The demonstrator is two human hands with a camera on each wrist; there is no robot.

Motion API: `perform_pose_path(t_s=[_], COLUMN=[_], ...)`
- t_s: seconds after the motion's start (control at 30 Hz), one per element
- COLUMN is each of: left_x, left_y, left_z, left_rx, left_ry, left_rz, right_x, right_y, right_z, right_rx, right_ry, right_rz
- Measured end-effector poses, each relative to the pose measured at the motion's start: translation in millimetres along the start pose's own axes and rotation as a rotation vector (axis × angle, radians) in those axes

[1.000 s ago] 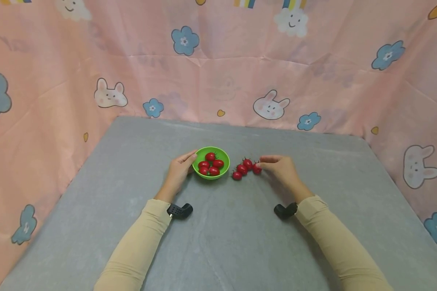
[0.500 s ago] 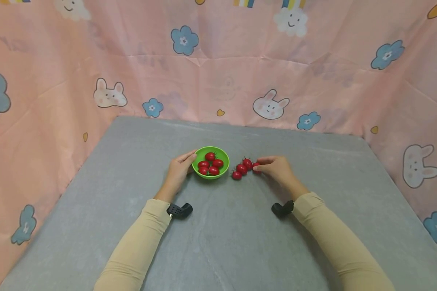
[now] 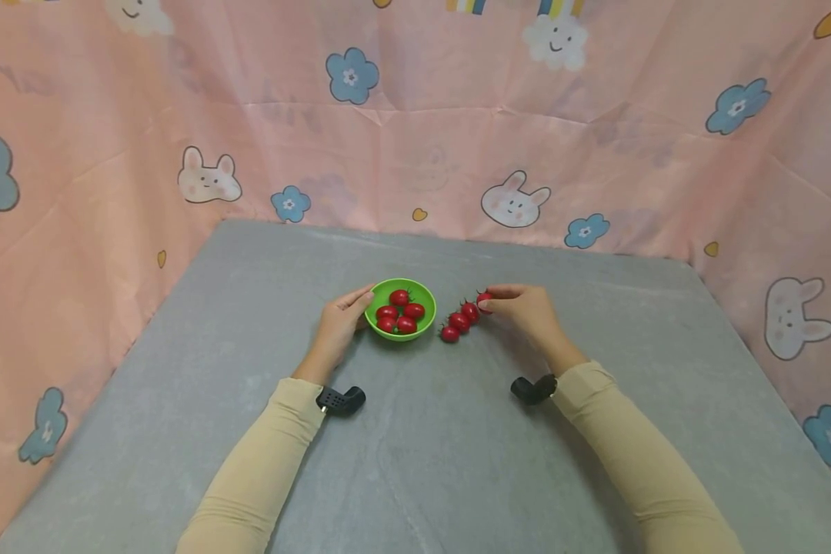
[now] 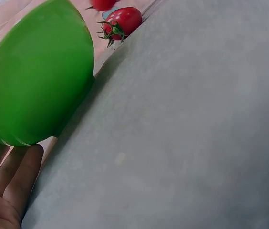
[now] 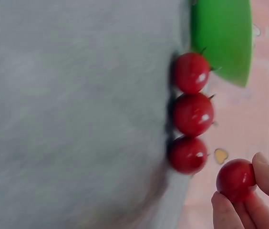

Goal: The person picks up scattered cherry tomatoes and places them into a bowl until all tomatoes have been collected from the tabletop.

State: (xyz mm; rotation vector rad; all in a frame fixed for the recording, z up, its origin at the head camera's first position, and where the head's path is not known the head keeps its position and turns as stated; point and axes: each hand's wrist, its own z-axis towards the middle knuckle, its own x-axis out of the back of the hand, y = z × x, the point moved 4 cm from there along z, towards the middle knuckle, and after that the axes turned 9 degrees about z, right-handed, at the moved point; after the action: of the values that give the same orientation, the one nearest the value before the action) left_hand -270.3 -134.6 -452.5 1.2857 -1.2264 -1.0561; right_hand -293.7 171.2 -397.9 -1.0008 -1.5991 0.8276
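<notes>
A green bowl [image 3: 427, 296] with several red cherry tomatoes [image 3: 406, 325] in it stands near the middle of the table. My left hand [image 3: 338, 325] holds its left side, thumb at the rim and fingers against the outer wall [image 4: 39, 76]. Between thumb and fingertips, my right hand [image 3: 533, 312] pinches a cherry tomato [image 5: 236, 180], raised off the table in the right wrist view. Just left of that hand, 3 more cherry tomatoes [image 5: 193, 114] lie in a slanting row beside the bowl. Their green stems show in the left wrist view.
A grey tabletop [image 3: 415, 446] extends around the bowl and the row. Behind it and at both sides hangs a pink curtain [image 3: 415, 138] printed with flowers and rabbits. Each wrist wears a black camera mount [image 3: 342, 401].
The right hand has closed in on the rightmost cherry tomato and lifted it, shifting slightly up and left in the head view. The left hand and bowl stay put.
</notes>
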Motion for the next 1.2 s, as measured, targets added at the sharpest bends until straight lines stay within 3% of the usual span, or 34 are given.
perform_pose_path(t_s=[0.37,1.2], left_x=[0.8,1.2], left_y=[-1.5,0.9], left_z=[0.6,-0.5], left_rx=[0.013,0.008], left_ry=[0.002,-0.02], left_rz=[0.0,0.017], right_x=[-25,-98], right_y=[-29,-74], right_z=[0.7,4.2], right_rx=[-0.046,0.157], right_ry=[0.0,-0.129], right_rz=[-0.03,-0.032])
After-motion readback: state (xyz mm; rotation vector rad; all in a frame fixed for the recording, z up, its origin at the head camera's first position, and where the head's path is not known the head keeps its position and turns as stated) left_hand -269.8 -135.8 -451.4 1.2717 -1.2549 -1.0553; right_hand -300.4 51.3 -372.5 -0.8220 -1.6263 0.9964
